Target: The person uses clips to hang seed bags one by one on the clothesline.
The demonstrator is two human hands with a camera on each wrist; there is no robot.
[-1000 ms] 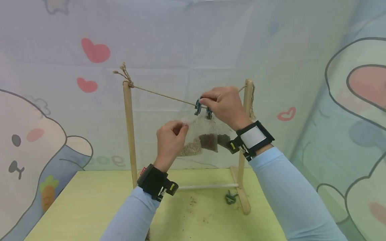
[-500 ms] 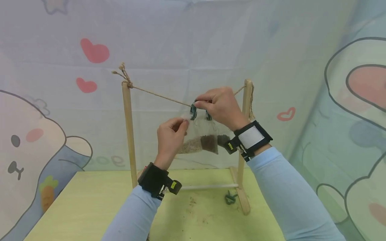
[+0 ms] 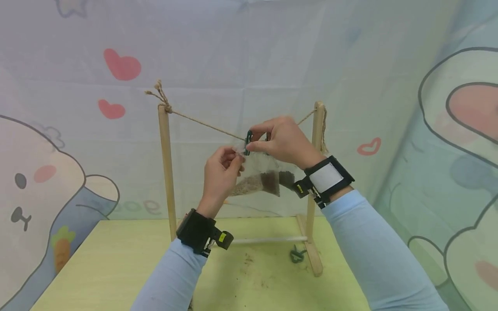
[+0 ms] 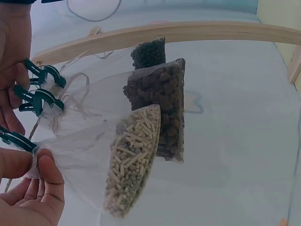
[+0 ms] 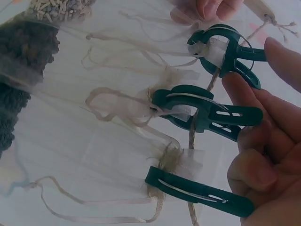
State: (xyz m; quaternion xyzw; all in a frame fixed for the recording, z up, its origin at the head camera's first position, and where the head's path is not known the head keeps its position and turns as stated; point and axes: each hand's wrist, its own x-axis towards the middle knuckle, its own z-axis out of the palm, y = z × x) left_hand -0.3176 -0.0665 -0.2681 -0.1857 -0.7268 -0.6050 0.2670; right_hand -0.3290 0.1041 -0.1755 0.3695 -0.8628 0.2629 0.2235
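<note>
Nearest, the blue sleeves (image 3: 373,250) reach in over the table (image 3: 116,255); crumbs (image 3: 248,260) are scattered on it, and a loose clip (image 3: 297,255) lies to the right, short of the back edge.

Above the table, the left hand (image 3: 219,172) pinches the gathered neck of the pellet bag (image 4: 134,155). That hand and the bag's neck have just risen a little, and the neck now meets the green clip (image 5: 229,56), where a second ago it was lower and apart from it. The right hand (image 3: 289,140) has shifted slightly left; its thumb and finger hold the clip's handles. The clip straddles the rope (image 3: 206,124) with plastic inside its jaws, so the bag seems caught, though I cannot tell how firmly.

Beside it, the brown-lump bag (image 4: 160,94) and the dark-grain bag (image 4: 149,53) hang by the middle clip (image 5: 207,110) and the end clip (image 5: 197,190). The rope spans from the left post (image 3: 165,160) to the right post (image 3: 317,129), near the table's back edge. Farthest is the printed backdrop (image 3: 233,52).
</note>
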